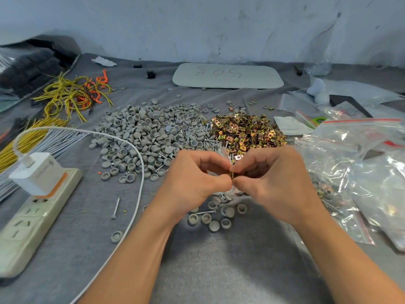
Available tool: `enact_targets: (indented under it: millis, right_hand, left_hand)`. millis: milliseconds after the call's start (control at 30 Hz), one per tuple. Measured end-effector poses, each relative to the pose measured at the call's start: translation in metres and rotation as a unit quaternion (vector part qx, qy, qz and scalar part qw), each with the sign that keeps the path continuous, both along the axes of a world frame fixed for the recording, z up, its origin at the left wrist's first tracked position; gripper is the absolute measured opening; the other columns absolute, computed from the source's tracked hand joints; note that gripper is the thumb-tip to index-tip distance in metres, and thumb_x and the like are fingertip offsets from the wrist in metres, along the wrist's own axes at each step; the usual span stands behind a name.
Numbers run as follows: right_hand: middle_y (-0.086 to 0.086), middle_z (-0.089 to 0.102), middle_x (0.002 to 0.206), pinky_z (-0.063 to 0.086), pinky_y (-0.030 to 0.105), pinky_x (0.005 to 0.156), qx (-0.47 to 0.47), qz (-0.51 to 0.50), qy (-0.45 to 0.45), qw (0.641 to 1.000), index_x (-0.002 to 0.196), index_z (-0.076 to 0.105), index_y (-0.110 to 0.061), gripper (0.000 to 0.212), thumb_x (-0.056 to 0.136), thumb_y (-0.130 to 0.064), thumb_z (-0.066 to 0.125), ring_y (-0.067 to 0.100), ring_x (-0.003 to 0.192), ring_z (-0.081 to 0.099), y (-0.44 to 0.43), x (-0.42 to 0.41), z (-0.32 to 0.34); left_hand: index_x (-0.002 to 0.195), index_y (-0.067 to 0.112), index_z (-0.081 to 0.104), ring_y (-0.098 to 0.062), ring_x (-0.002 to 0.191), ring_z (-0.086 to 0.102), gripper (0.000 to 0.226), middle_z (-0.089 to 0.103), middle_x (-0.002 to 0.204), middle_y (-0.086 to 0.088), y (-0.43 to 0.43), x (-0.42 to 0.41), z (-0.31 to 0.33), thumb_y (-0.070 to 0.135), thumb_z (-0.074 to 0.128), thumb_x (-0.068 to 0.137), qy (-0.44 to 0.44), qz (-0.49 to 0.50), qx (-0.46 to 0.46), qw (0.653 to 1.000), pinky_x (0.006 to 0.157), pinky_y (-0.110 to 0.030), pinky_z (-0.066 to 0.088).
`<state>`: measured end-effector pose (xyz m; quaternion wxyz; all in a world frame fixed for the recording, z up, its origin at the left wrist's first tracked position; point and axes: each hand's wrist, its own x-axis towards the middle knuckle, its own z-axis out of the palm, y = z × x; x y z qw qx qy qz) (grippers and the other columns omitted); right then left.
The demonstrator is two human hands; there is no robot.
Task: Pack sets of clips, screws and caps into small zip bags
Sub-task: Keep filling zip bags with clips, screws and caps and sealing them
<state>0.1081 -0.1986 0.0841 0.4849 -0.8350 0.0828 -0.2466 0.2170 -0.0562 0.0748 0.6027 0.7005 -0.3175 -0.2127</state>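
A brass-coloured clip [231,174] is pinched between the curled fingertips of the left hand [192,178] and right hand [269,178], above loose caps [219,218] on the tabletop [230,264]. Beyond the knuckles, a cap heap [142,132] meets a clip heap [247,130]. Zip bags [350,172] crowd the right wrist. A white cable [140,172] curves beside the left forearm, with a power strip [32,222] further left. Bare cloth lies between the forearms.

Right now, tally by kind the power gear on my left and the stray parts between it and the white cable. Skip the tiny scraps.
Power strip: 1
Charger plugged into it: 1
White cable: 1
Stray screw: 1
Stray grey cap: 1
Total: 5
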Motion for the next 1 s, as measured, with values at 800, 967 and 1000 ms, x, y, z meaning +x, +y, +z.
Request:
enact_targets:
  millis: [800, 967, 1000]
  right_hand:
    - [-0.008, 0.075, 0.073, 0.059, 0.036, 0.068, -0.202, -0.047, 0.001, 0.978, 0.091, 0.083, -0.023, 0.021, 0.074, -0.015, 0.091, 0.011, 0.066, 0.069, 0.02, 0.007, 0.0]
    - [-0.004, 0.074, 0.071, 0.057, 0.039, 0.063, -0.23, -0.054, -0.013, 0.972, 0.088, 0.081, -0.019, 0.017, 0.077, -0.008, 0.086, 0.02, 0.064, 0.068, 0.021, 0.003, -0.002]
    - [-0.005, 0.074, 0.071, 0.057, 0.039, 0.062, -0.236, -0.057, -0.021, 0.97, 0.087, 0.08, -0.019, 0.016, 0.077, -0.007, 0.085, 0.019, 0.064, 0.067, 0.021, 0.002, -0.002]
  left_hand:
    - [0.081, 0.027, 0.083, -0.023, 0.076, 0.078, 0.029, 0.079, 0.076, 0.0, 0.006, 0.008, -0.003, 0.017, 0.073, 0.056, -0.016, 0.065, 0.046, 0.997, 0.078, -0.045, 0.064]
    - [0.077, 0.022, 0.082, -0.009, 0.06, 0.065, 0.025, 0.077, 0.072, -0.001, 0.004, 0.006, -0.002, 0.022, 0.08, 0.052, -0.017, 0.035, 0.047, 0.998, 0.061, -0.029, 0.05]
    - [0.075, 0.023, 0.081, -0.008, 0.058, 0.062, 0.022, 0.077, 0.07, -0.001, 0.002, 0.005, -0.001, 0.02, 0.079, 0.054, -0.018, 0.035, 0.041, 0.998, 0.06, -0.028, 0.048]
